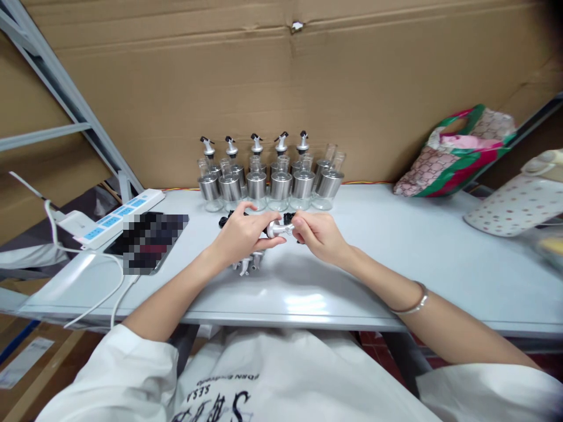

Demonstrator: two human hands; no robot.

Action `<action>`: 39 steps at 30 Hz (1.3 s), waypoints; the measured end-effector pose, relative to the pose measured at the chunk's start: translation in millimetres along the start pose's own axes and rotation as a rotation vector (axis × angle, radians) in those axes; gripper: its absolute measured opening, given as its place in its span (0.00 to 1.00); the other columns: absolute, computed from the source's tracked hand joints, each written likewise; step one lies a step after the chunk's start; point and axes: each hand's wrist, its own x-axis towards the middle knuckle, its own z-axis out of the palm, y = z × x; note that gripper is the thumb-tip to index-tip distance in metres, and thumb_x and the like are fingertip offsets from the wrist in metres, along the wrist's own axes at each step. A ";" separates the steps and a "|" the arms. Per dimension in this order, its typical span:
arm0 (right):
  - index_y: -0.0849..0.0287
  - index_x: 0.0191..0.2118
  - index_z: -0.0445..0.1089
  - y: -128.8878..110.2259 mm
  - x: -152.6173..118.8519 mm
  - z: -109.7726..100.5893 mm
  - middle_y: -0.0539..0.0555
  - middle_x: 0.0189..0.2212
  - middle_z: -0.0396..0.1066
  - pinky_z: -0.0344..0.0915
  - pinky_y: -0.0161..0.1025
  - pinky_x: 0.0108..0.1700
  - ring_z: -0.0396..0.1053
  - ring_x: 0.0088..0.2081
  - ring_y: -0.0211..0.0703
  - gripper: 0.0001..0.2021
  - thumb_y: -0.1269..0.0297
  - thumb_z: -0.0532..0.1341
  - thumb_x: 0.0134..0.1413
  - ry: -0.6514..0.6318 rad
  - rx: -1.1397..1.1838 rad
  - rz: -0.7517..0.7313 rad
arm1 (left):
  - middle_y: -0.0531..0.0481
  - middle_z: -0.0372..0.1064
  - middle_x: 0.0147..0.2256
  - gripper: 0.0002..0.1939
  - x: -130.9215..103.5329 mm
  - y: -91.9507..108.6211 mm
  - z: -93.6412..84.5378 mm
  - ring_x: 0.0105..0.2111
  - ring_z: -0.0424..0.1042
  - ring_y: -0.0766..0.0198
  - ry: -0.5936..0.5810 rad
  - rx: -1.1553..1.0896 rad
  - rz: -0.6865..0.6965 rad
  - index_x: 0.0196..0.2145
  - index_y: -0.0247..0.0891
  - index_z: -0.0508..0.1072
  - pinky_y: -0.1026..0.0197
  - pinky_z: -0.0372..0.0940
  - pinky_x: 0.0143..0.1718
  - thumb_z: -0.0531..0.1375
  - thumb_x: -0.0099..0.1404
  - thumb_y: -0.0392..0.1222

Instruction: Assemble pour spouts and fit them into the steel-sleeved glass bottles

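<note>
Left hand [240, 235] curved round a silver pourer [273, 229], thumb and fingers closed on its base and partly covering it; pourer sits between the two hands, in front of the front-row bottles [280, 186]. Right hand [324, 237] curled closed at the spout tip; what it grips, hidden by its fingers. Black pieces [289, 218] behind, mostly blocked. Loose spouts [246, 265] partly under left hand. Back-row bottles [238, 170] half screened. Phone [152, 243] screen pixelated.

A dark-lettered white shirt [303, 375] and a silvery bangle [423, 300] are worn.
</note>
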 end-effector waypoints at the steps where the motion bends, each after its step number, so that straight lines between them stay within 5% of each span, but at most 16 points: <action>1: 0.57 0.23 0.54 0.0 -0.1 -0.3 0.46 0.14 0.58 0.53 0.32 0.23 0.56 0.16 0.32 0.22 0.54 0.41 0.67 0.006 0.002 -0.010 | 0.52 0.75 0.28 0.19 -0.5 -0.3 0.4 0.24 0.67 0.67 -0.017 -0.008 -0.012 0.42 0.35 0.67 0.55 0.57 0.48 0.51 0.67 0.55; 12: 0.58 0.34 0.66 8.9 4.6 -15.2 0.51 0.25 0.68 0.64 0.32 0.28 0.67 0.26 0.36 0.05 0.64 0.57 0.58 0.143 0.055 0.051 | 0.51 0.74 0.27 0.20 -4.6 -10.2 4.1 0.24 0.67 0.65 -0.013 0.019 -0.088 0.42 0.34 0.69 0.53 0.59 0.47 0.51 0.67 0.54; 20: 0.61 0.38 0.70 32.6 5.6 -19.5 0.53 0.28 0.73 0.62 0.33 0.30 0.66 0.25 0.36 0.10 0.68 0.52 0.58 -0.200 -0.084 0.123 | 0.50 0.73 0.28 0.18 -3.5 -9.7 3.1 0.27 0.66 0.64 -0.062 0.013 -0.070 0.42 0.35 0.70 0.55 0.61 0.44 0.54 0.65 0.53; 23: 0.61 0.33 0.69 43.7 5.2 -22.8 0.49 0.20 0.68 0.59 0.33 0.27 0.63 0.21 0.35 0.09 0.65 0.54 0.58 -0.299 -0.088 0.233 | 0.51 0.73 0.28 0.19 -2.9 -8.7 1.9 0.26 0.65 0.65 -0.042 0.027 -0.042 0.41 0.35 0.70 0.56 0.61 0.44 0.53 0.66 0.54; 33: 0.60 0.26 0.67 68.9 -0.1 -26.8 0.48 0.16 0.68 0.59 0.33 0.25 0.64 0.19 0.36 0.03 0.70 0.60 0.49 -0.495 -0.100 0.423 | 0.51 0.74 0.28 0.19 -3.3 -8.1 1.7 0.25 0.66 0.65 -0.056 0.050 -0.025 0.39 0.36 0.70 0.59 0.62 0.40 0.54 0.65 0.55; 39: 0.61 0.28 0.73 73.8 -1.3 -24.4 0.51 0.21 0.73 0.60 0.34 0.26 0.66 0.23 0.37 0.03 0.69 0.61 0.48 -0.478 -0.147 0.334 | 0.51 0.73 0.26 0.19 -3.2 -7.7 2.7 0.24 0.66 0.66 -0.023 0.068 0.015 0.38 0.35 0.70 0.61 0.63 0.38 0.53 0.66 0.55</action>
